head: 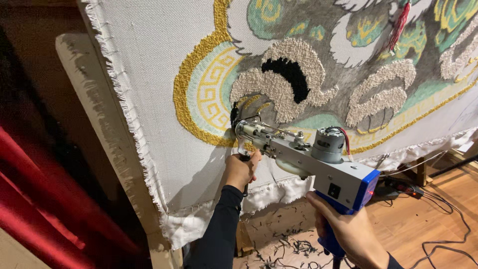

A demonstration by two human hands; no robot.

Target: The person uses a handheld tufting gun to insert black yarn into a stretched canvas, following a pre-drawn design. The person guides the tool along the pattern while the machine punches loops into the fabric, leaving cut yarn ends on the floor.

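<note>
A tufting gun [303,154], grey metal with a blue rear section and blue grip, is held against a stretched white backing cloth [149,74] mounted on a pale wooden frame [89,99]. Its nose meets the cloth at the lower edge of a yellow tufted border [185,94], beside a patch of black yarn at the needle.

The left hand [240,170] is closed around the gun's forward handle below the nose, fingers wrapped fully, the sleeve dark. The right hand [348,226] is closed around the blue rear grip, fingers wrapped around it; the index finger position cannot be made out. Both hands carry the tool between them, its body tilted downward from nose to grip.

A cylindrical motor [327,144] sits on top of the gun, with a red wire running from it. A black rocker switch shows on the side of the blue section.

The cloth bears a partly tufted design: beige looped areas, a black crescent [289,74], mint-green and yellow key-pattern bands, and grey zones. The cloth edge is frayed along the left and bottom.

Below, the wooden floor [428,214] carries dark yarn clippings [289,246] and black cables [448,219]. Red fabric [35,199] hangs at the far left.
</note>
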